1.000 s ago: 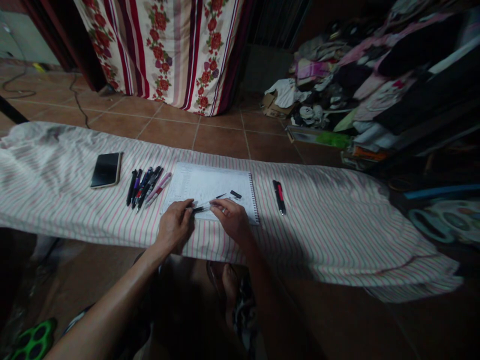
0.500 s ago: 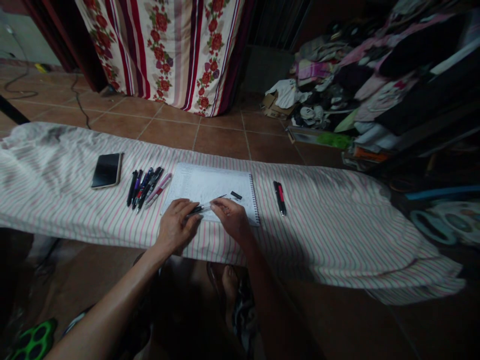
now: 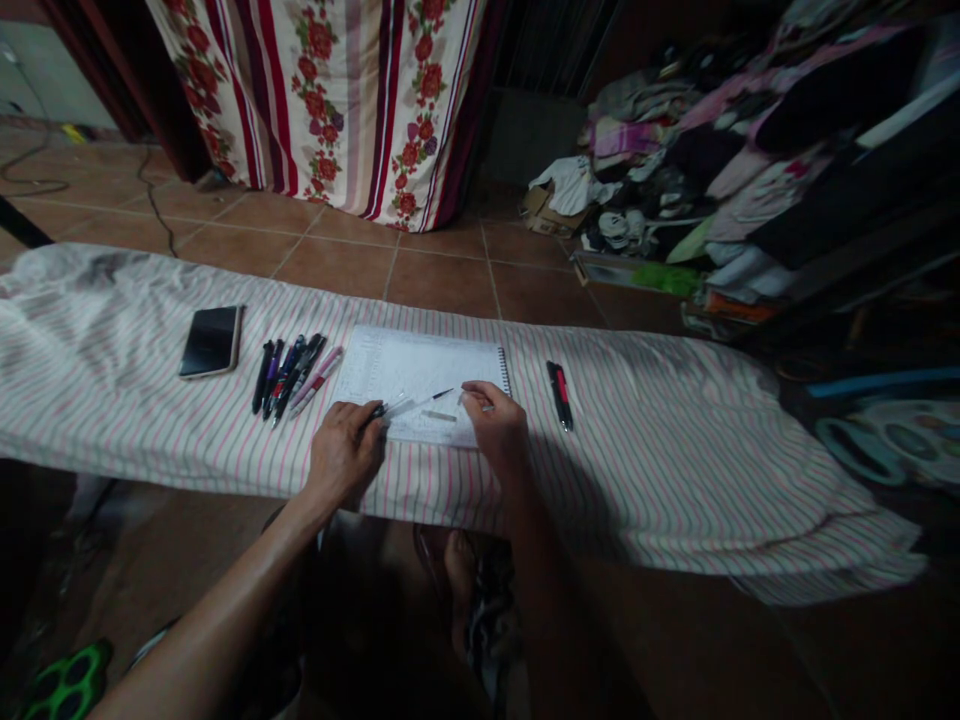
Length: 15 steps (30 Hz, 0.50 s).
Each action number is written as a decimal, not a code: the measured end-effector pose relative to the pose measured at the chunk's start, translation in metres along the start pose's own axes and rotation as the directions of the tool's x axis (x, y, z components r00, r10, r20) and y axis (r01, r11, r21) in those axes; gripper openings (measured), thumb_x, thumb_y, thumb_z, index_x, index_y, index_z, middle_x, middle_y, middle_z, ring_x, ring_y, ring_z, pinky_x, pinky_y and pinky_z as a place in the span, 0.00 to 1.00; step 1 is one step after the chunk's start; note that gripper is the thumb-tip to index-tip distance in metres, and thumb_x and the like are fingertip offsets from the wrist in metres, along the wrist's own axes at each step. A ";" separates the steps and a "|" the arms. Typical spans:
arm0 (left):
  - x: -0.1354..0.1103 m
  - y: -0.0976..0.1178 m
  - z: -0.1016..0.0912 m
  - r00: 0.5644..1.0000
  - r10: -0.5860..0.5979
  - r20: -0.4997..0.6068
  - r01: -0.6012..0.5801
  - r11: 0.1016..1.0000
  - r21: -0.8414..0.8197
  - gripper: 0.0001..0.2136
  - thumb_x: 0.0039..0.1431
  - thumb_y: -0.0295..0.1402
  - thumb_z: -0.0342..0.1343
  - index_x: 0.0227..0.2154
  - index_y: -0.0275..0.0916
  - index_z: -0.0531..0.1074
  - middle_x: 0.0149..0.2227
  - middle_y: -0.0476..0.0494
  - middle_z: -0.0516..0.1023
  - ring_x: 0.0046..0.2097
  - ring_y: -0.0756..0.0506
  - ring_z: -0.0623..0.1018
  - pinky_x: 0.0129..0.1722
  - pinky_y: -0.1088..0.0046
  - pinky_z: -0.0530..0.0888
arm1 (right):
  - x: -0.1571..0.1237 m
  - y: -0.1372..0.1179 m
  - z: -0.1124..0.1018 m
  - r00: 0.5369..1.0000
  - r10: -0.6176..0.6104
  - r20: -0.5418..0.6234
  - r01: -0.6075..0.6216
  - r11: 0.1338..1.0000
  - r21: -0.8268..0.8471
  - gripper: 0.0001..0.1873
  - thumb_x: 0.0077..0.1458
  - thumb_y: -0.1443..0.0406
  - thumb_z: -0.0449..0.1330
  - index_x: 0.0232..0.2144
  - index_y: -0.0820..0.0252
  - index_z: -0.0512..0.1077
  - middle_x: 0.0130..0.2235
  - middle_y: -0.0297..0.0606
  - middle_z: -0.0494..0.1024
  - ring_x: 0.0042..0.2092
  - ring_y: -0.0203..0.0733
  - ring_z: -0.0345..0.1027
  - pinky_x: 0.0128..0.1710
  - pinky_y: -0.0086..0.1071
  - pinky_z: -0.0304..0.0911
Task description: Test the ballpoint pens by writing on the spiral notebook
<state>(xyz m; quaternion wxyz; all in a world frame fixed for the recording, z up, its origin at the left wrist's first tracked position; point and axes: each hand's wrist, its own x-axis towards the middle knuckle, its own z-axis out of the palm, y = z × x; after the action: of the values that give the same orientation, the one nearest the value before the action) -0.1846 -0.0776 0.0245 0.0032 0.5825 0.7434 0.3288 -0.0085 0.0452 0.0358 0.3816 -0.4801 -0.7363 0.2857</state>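
Left grip [image 3: 346, 440] pinches clear pen barrel [image 3: 401, 407]; right grip [image 3: 496, 415] curled, closure and contents unclear; refill [image 3: 443, 394] on notebook [image 3: 442, 358] between grips; loose pens [image 3: 289, 378] beyond left grip

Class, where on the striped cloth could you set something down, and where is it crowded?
Striped cloth lies bare right of the two pens and left of the phone. It's crowded from the pen bunch through the notebook, where the left hand and right hand are.
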 end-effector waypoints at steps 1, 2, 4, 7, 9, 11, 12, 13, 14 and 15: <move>0.000 -0.001 0.000 1.000 0.000 0.003 0.000 1.000 0.005 0.14 0.59 0.35 0.46 0.43 0.37 0.71 0.34 0.42 0.76 0.41 0.42 0.71 0.42 0.63 0.70 | 0.001 0.003 -0.003 1.000 -0.001 -0.022 0.001 1.000 -0.021 0.10 0.48 0.65 0.55 0.32 0.59 0.74 0.32 0.38 0.78 0.33 0.40 0.71 0.37 0.33 0.65; 0.000 -0.001 0.000 1.000 0.003 0.006 -0.003 1.000 0.009 0.14 0.59 0.35 0.46 0.43 0.37 0.71 0.34 0.41 0.76 0.41 0.42 0.71 0.42 0.63 0.70 | 0.002 0.006 -0.006 0.999 -0.005 -0.036 0.004 0.999 -0.040 0.09 0.47 0.65 0.55 0.31 0.59 0.74 0.31 0.38 0.77 0.32 0.40 0.71 0.37 0.33 0.65; -0.001 -0.003 0.001 1.000 0.014 0.007 -0.014 1.000 0.013 0.14 0.59 0.34 0.46 0.43 0.37 0.70 0.34 0.41 0.75 0.41 0.42 0.71 0.42 0.63 0.70 | 0.003 0.011 -0.011 0.999 -0.022 -0.045 0.019 0.997 -0.070 0.09 0.47 0.66 0.54 0.30 0.58 0.74 0.30 0.37 0.77 0.32 0.40 0.70 0.36 0.33 0.64; -0.001 -0.004 0.001 1.000 0.027 0.002 -0.027 0.999 0.017 0.13 0.58 0.34 0.46 0.42 0.38 0.71 0.34 0.42 0.75 0.41 0.42 0.71 0.42 0.63 0.70 | 0.004 0.016 -0.016 0.997 -0.054 -0.046 0.048 0.993 -0.112 0.09 0.46 0.66 0.54 0.29 0.57 0.74 0.30 0.36 0.76 0.31 0.39 0.69 0.35 0.32 0.64; 0.000 -0.003 0.001 1.000 0.027 -0.002 -0.027 0.999 0.020 0.12 0.58 0.34 0.46 0.40 0.38 0.71 0.34 0.42 0.76 0.41 0.42 0.71 0.42 0.63 0.70 | 0.004 0.018 -0.017 0.998 -0.054 -0.045 0.047 0.989 -0.142 0.09 0.46 0.66 0.55 0.28 0.57 0.75 0.30 0.36 0.76 0.30 0.39 0.68 0.34 0.32 0.64; 0.001 -0.001 0.001 1.000 0.024 -0.005 -0.024 0.999 0.023 0.12 0.57 0.33 0.46 0.39 0.37 0.71 0.34 0.41 0.76 0.41 0.41 0.71 0.42 0.63 0.70 | 0.005 0.019 -0.018 0.998 -0.049 -0.041 0.042 0.987 -0.158 0.09 0.45 0.66 0.55 0.28 0.58 0.75 0.29 0.36 0.76 0.30 0.39 0.68 0.34 0.32 0.64; 0.001 0.000 0.001 1.000 0.019 -0.006 -0.019 1.000 0.025 0.12 0.57 0.33 0.46 0.39 0.37 0.71 0.35 0.40 0.75 0.41 0.41 0.71 0.42 0.62 0.69 | 0.005 0.019 -0.017 0.998 -0.053 -0.035 0.047 0.986 -0.159 0.09 0.46 0.66 0.55 0.29 0.58 0.75 0.30 0.36 0.76 0.31 0.39 0.68 0.35 0.32 0.63; 0.001 0.001 0.001 1.000 0.014 -0.004 -0.014 1.000 0.027 0.12 0.56 0.32 0.46 0.38 0.36 0.71 0.35 0.40 0.75 0.41 0.41 0.71 0.42 0.62 0.69 | 0.005 0.019 -0.017 0.998 -0.060 -0.030 0.055 0.986 -0.156 0.09 0.46 0.67 0.55 0.29 0.58 0.75 0.30 0.36 0.76 0.31 0.39 0.69 0.35 0.32 0.63; 0.001 0.002 0.001 1.000 0.009 0.002 -0.009 0.999 0.031 0.12 0.56 0.32 0.46 0.38 0.36 0.71 0.35 0.40 0.75 0.41 0.40 0.70 0.42 0.62 0.69 | 0.005 0.018 -0.016 0.997 -0.069 -0.023 0.064 0.986 -0.151 0.09 0.46 0.67 0.55 0.29 0.58 0.75 0.30 0.36 0.76 0.31 0.39 0.69 0.36 0.32 0.63; 0.001 0.002 0.002 1.000 0.003 0.008 -0.003 0.999 0.036 0.11 0.56 0.32 0.46 0.38 0.36 0.71 0.35 0.39 0.75 0.41 0.40 0.70 0.42 0.62 0.69 | 0.004 0.017 -0.014 0.997 -0.079 -0.009 0.077 0.986 -0.145 0.09 0.46 0.67 0.55 0.29 0.58 0.75 0.30 0.37 0.76 0.32 0.39 0.69 0.36 0.32 0.63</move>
<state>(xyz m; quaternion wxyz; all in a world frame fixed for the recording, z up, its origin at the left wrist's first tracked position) -0.1824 -0.0754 0.0249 -0.0051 0.5847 0.7484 0.3130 0.0107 0.0565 0.0314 0.3622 -0.4792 -0.7706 0.2130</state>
